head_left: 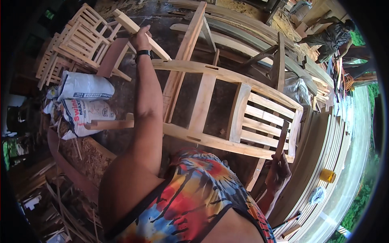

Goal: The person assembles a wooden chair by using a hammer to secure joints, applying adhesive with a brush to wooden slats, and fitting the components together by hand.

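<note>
— So, what do the fingers hold?
— The left hand point(140, 38) is closed around a pale wood slat point(139, 28), raised above the chair frame point(227, 109). The right hand point(279, 172) grips a dark stick point(281, 141) at the frame's near rail.
— And around them?
— White sacks point(83, 101) lie left of the frame.

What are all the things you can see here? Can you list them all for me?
chair frame: one, pale wood, lying across the middle
finished chairs: a few, pale wood, stacked upper left
sacks: two, white, left of the arm
yellow container: one, on the planks at right
planks: many, pale, curved stack along the right
other person: one, bent over, upper right
wooden piece: one, pale, raised in the left hand
dark stick: one, brown, upright in the right hand
watch: one, black, on the left wrist
</note>
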Demonstrator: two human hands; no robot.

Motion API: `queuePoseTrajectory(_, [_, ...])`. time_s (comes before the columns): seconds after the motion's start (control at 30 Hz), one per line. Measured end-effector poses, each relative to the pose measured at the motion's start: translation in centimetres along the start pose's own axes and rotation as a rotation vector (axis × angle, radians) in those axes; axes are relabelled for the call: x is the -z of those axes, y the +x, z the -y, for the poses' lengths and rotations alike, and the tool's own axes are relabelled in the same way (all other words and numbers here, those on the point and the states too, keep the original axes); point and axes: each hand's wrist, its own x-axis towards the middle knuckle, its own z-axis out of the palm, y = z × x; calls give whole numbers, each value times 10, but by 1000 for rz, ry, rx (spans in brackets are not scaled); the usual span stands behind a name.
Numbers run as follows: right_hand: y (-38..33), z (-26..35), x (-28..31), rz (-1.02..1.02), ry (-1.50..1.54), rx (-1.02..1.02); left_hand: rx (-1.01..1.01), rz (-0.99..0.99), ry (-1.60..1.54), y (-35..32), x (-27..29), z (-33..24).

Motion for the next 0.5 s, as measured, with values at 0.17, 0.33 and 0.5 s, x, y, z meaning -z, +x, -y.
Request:
queuePoseTrajectory(0.17, [9,9,-28,-40,53,-4,9,-3,1,22,13,18])
queuePoseTrajectory(0.33, [22,17,-45,-35,47,-43,-19,49,3,54,35,35])
queuePoseTrajectory(0.5, [34,28,-53,-4,27,24,-60,0,0,39,30,29])
